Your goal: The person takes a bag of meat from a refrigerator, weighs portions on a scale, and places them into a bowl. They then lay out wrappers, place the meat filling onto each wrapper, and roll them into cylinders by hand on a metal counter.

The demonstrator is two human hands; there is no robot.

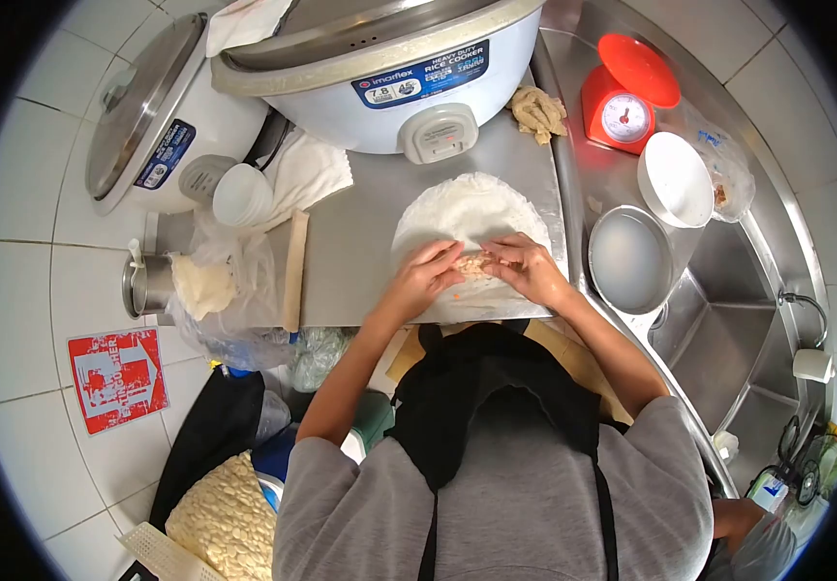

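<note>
A round, thin white wrapper sheet (476,205), apparently on a stack of similar sheets, lies on the steel counter. On its near part sits a small log of pale orange, chopped filling (473,264). My left hand (425,279) holds the log's left end with curled fingers. From the right, my right hand (532,272) pinches the other end, thumb and fingers close together. Both hands rest low over the sheet, and their fingertips hide part of the filling. A small orange bit lies just below the log.
A large rice cooker (380,102) stands behind the sheet, with a second cooker (171,145) to its left. A wooden stick (295,271) lies left. On the right are a pan of cloudy liquid (629,259), a white bowl (678,181), a red scale (622,116) and a sink (718,349).
</note>
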